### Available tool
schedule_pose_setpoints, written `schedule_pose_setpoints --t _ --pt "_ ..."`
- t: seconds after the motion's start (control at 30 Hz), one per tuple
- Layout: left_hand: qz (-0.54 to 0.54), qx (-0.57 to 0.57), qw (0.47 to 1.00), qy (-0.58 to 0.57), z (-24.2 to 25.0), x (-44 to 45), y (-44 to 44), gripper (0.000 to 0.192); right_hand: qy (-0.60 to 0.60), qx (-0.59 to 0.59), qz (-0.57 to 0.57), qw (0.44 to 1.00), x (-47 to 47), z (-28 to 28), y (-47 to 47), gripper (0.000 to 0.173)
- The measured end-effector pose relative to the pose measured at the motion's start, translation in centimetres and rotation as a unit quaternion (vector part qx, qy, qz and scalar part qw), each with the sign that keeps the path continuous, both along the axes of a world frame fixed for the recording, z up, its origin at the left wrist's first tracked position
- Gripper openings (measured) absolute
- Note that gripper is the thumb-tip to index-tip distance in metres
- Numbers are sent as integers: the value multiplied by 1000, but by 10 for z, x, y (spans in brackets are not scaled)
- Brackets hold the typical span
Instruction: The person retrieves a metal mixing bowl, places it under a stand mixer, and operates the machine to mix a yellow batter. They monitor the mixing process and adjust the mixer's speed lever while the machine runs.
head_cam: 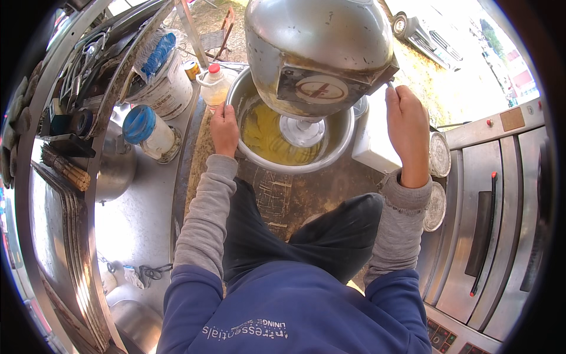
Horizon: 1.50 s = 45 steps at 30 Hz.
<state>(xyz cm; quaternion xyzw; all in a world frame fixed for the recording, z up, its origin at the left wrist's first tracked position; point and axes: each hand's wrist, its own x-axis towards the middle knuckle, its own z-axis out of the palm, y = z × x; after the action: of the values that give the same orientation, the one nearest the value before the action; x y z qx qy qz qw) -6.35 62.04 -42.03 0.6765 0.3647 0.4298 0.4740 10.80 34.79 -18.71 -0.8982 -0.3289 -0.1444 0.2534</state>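
A worn metal stand mixer head hangs over a metal mixing bowl. Yellow batter lies in the bowl, with blurred whisk wires in it below a round metal hub. At the bowl's left side, my left hand grips the rim, thumb on top; its fingertips are partly hidden. My right hand is raised at the mixer's right side, its fingers closed on a small metal lever. The lever is mostly covered by the fingers.
Left of the bowl stand a red-capped plastic jug, a white bucket and a blue-lidded jar. A metal rack holds tools and trays. To the right are a white box and a steel oven with long handles.
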Motion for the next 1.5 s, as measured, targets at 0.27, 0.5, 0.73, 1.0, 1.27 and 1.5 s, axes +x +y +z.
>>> schedule_pose_setpoints --t 0.27,0.5,0.73,1.0,1.27,1.5 --pt "2 1 1000 3 0 0 0 39 -1 -4 1 1000 1 0 0 34" --pt "0 -5 1000 -2 -6 1 3 39 2 -6 0 1000 1 0 -1 34" --pt "6 -17 1000 -1 -7 2 3 39 6 -6 -4 1000 0 0 0 33" --pt "4 -11 1000 2 -6 1 2 38 3 -11 -3 1000 1 0 0 33" --pt "7 -4 1000 5 -7 1 2 39 6 -7 -3 1000 1 0 0 33" --pt "6 -1 1000 5 -6 0 2 39 9 -8 -4 1000 1 0 0 33"
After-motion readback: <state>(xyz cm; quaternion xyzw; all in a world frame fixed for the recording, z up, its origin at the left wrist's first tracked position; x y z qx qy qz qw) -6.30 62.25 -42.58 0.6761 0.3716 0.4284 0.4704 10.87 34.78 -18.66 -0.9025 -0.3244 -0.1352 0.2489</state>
